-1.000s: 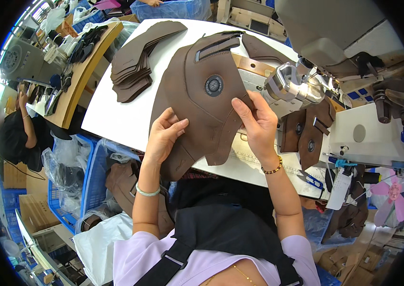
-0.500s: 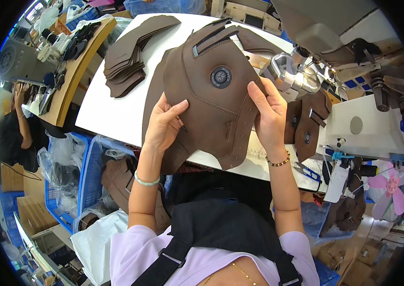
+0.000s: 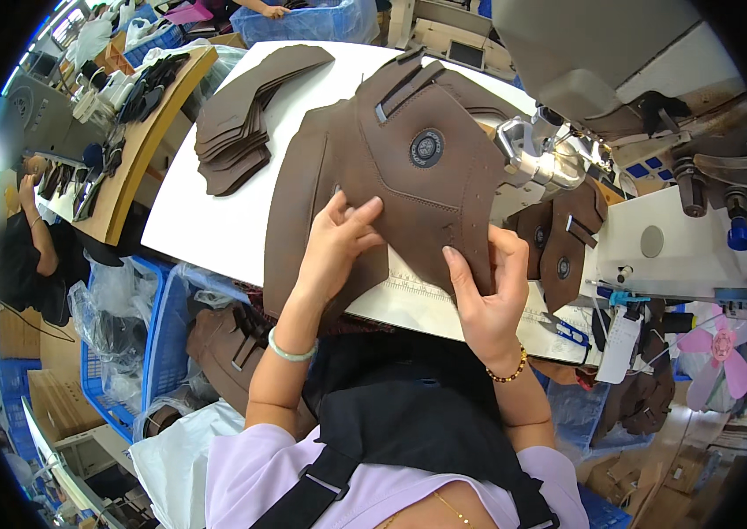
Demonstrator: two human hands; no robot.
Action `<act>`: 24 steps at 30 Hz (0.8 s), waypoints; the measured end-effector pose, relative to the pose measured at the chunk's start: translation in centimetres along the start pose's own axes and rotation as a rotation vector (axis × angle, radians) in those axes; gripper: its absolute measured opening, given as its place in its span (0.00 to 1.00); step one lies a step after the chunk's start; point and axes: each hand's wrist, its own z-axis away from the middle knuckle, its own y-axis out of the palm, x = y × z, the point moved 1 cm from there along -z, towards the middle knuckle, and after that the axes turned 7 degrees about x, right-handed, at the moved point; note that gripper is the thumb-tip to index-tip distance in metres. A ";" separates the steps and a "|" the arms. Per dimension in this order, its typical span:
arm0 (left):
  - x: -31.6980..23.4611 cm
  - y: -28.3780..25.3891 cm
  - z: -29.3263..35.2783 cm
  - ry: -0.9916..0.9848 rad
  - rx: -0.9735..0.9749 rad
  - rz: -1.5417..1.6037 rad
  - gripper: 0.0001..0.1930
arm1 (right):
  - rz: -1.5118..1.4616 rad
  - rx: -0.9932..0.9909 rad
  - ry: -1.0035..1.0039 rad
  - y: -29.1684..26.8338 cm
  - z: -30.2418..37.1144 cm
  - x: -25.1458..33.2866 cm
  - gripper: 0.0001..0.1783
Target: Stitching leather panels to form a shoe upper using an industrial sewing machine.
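Brown panel with a round dark badge, near the centre of the frame, over the white table; pinched at its lower right edge by the right hand. Left hand at its left side, loosely bent; cannot tell whether gripping. Stacked brown pieces at upper left.

Dark brown panel (its badge black and grey), white tabletop, pink fan.
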 end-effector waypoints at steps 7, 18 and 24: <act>-0.7 3.9 4.8 0.481 0.066 -0.922 0.10 | 0.438 0.026 -0.354 1.7 -0.8 2.3 0.20; -2.7 0.0 6.1 0.386 0.014 -0.711 0.17 | 0.057 0.308 -0.073 5.2 0.1 3.4 0.21; -2.1 -3.5 6.6 0.318 0.011 -0.433 0.19 | 0.003 0.377 -0.070 7.1 0.1 3.1 0.23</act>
